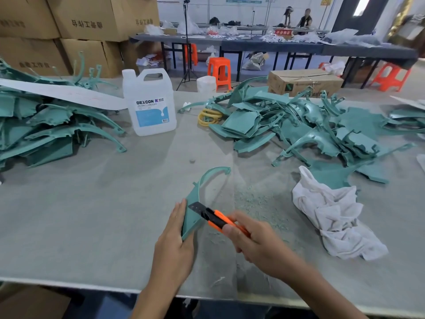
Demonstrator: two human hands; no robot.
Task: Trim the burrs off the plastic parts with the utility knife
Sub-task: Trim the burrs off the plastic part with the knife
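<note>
A teal plastic part [197, 192] with a curved arm stands on edge near the table's front. My left hand [174, 240] grips its lower flat end. My right hand [255, 242] holds an orange and black utility knife [216, 218], its dark blade laid against the part's edge just above my left fingers. Teal shavings [257, 203] lie scattered on the grey table [92, 226] to the right of the part.
Piles of teal parts lie at the left [46, 130] and at the right [322, 127]. A white jug [149, 102] stands at the back, yellow rings [209, 117] beside it. A crumpled white cloth [333, 217] lies to my right. The table's front edge is close.
</note>
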